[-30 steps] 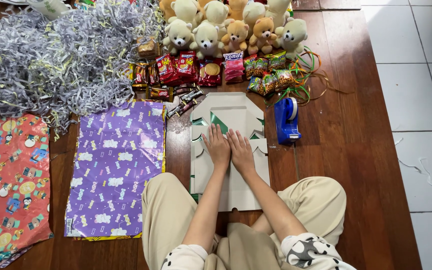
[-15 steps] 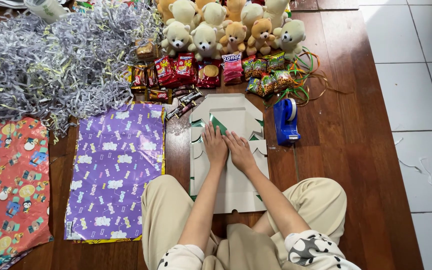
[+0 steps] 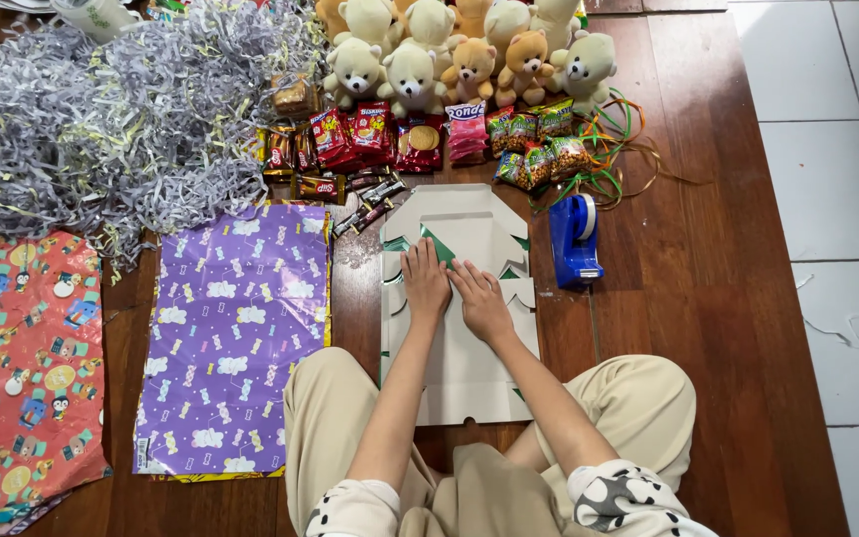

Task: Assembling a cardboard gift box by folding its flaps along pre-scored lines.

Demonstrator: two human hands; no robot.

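At far left a red wrapping sheet (image 3: 22, 373) with small cartoon figures lies flat on the wooden floor (image 3: 708, 328), and above it spreads a heap of grey shredded paper (image 3: 111, 119). Just right of the red sheet lies a purple wrapping sheet (image 3: 236, 333) with clouds and sweets, its long axis running away from the person. Beyond it a row of small snack packets (image 3: 370, 139), mostly red with some green and brown ones, runs left to right, and behind them sit pale and tan teddy bears (image 3: 449, 55). In the middle, just in front of the person's crossed legs, lies a flattened grey cardboard box (image 3: 459, 378) with green edges; its long axis points away from the person, its angled flap end toward the snacks. The left hand (image 3: 426, 282) and right hand (image 3: 481, 302) lie side by side on the box's upper half, palms down, touching each other. Their fingers are stretched out and close together, pressing flat on the cardboard and a green folded flap, gripping nothing. Just right of the box stands a blue tape dispenser (image 3: 575, 239), with green and orange ribbon (image 3: 618, 164) curled beyond it. White floor tiles (image 3: 827, 199) lie at far right.
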